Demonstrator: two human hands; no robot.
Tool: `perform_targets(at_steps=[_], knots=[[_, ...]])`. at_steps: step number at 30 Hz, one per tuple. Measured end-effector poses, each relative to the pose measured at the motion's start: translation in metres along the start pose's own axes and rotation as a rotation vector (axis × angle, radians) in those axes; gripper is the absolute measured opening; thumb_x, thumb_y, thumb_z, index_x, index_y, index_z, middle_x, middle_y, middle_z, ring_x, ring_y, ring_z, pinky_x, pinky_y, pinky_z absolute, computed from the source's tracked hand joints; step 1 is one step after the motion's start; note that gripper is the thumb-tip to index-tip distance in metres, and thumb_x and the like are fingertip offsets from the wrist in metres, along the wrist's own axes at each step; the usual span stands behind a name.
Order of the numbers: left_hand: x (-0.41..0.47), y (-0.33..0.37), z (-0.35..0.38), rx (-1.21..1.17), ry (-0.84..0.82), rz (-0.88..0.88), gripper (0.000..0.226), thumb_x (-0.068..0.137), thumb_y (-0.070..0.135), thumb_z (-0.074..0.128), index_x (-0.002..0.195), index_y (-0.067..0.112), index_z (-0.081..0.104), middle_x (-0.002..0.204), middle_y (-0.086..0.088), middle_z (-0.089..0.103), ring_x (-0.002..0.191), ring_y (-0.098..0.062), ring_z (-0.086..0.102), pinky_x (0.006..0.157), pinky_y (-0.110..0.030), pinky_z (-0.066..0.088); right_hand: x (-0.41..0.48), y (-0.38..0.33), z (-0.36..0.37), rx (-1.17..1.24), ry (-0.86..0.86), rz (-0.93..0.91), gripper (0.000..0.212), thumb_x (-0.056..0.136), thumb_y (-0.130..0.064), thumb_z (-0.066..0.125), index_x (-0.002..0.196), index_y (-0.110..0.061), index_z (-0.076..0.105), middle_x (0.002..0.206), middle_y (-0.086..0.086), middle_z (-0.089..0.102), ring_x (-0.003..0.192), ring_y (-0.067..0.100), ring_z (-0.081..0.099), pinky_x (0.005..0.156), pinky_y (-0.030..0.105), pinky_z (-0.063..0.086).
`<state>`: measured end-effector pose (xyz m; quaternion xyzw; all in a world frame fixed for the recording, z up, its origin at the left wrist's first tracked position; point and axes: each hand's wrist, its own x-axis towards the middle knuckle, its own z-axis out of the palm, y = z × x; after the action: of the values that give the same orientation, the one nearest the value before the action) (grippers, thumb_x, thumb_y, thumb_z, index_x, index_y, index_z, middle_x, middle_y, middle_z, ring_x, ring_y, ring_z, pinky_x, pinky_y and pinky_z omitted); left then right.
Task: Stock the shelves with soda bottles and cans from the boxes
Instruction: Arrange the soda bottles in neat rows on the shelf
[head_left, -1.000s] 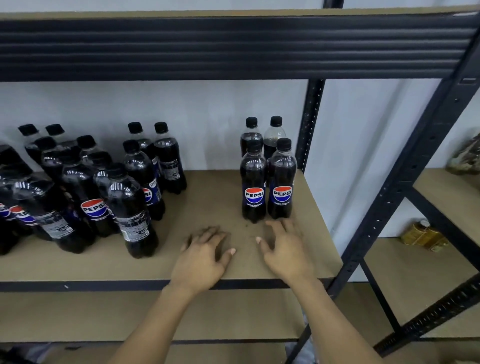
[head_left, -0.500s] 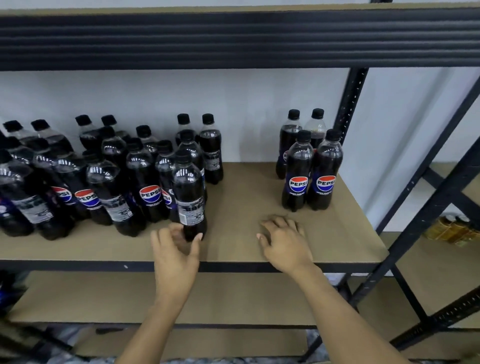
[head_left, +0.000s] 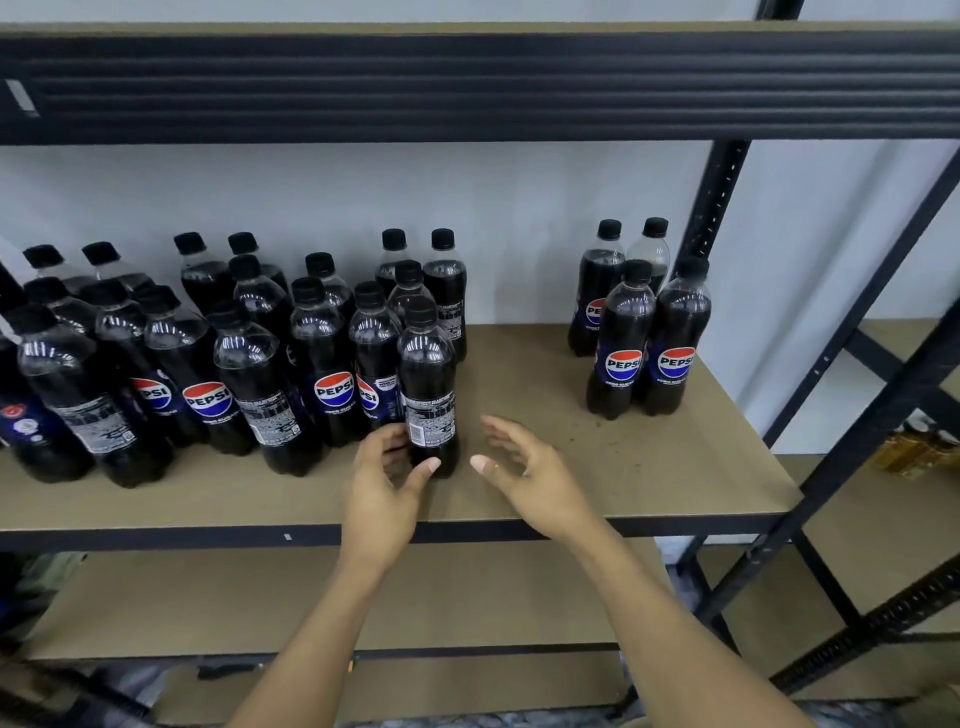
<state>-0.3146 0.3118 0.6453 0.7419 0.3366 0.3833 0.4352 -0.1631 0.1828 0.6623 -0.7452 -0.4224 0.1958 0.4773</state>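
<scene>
Arranging step, judged from the pose: left grip (head_left: 384, 483) curled round the base of the front bottle (head_left: 428, 384), upright at the right edge of the cluster (head_left: 327, 358) on the shelf (head_left: 519, 374). Right grip (head_left: 524, 473) spread wide just beside it, holding nothing. Next, probably: turn the label forward without nudging neighbours. All capped, dark soda inside. Foursome (head_left: 623, 338) well apart, right.

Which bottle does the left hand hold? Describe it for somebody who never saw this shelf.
On the brown shelf board of the black rack, find the left crowd of Pepsi bottles. The bottle is at that crowd's front right corner; unlike its logo-showing neighbour, it turns its small print outward, and the left hand curls round its base.
</scene>
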Motion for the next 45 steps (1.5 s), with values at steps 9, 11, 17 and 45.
perform_targets(at_steps=[9,11,17,45], knots=[[0.007,-0.007,0.006,0.160,-0.175,0.050,0.059,0.086,-0.009,0.063,0.128,0.032,0.059,0.104,0.018,0.066,0.099,0.001,0.063,0.096,-0.039,0.055,0.022,-0.007,0.018,0.129,0.039,0.038,0.071,0.092,-0.016,0.073,0.152,-0.029,0.038,0.140,-0.015,0.057,0.128,-0.005,0.052,0.113,0.025,0.040],[0.007,-0.009,0.005,0.172,-0.189,0.064,0.061,0.087,-0.009,0.061,0.132,0.033,0.058,0.107,0.016,0.065,0.101,0.002,0.061,0.097,-0.036,0.054,0.028,-0.005,0.018,0.110,0.052,0.041,0.070,0.091,-0.013,0.074,0.150,-0.027,0.039,0.133,-0.017,0.060,0.122,-0.009,0.054,0.112,0.022,0.041],[0.008,0.001,0.003,0.160,0.217,-0.001,0.056,0.084,0.018,0.080,0.130,0.016,0.049,0.116,-0.001,0.043,0.095,-0.012,0.054,0.087,-0.035,0.052,0.038,-0.007,0.017,0.007,0.119,0.023,0.065,0.088,-0.021,0.077,0.145,-0.024,0.046,0.129,-0.015,0.051,0.112,-0.002,0.050,0.086,-0.003,0.033],[0.028,0.031,0.041,0.348,0.247,0.231,0.034,0.091,0.029,0.072,0.120,0.018,0.058,0.121,0.003,0.049,0.101,-0.019,0.062,0.081,-0.043,0.057,0.063,0.038,-0.034,0.133,0.455,0.041,0.067,0.076,-0.020,0.089,0.132,-0.027,0.053,0.119,-0.014,0.067,0.103,-0.017,0.059,0.085,0.000,0.042]])
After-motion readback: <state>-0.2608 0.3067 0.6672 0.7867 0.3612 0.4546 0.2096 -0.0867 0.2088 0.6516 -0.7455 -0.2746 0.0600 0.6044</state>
